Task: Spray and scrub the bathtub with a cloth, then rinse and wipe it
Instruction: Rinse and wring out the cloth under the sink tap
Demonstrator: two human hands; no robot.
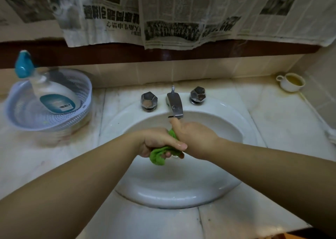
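While both hands clamp the green cloth [160, 152] at frame centre, left hand [158, 142] & right hand [192, 138] grip opposite ends, its long axis approx. lower-left to upper-right, under the tap [175, 103].

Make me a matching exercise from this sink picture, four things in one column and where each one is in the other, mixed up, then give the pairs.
Things:
1. crumpled green cloth
2. clear spray bottle with a teal cap
3. small white cup of yellowish liquid
4. chrome faucet spout

Places:
A. far right corner of the counter
B. gripped between the left hand and the right hand over the white basin
C. between two faceted metal knobs
D. leaning in the pale perforated plastic basket

Pairs: 1-B, 2-D, 3-A, 4-C
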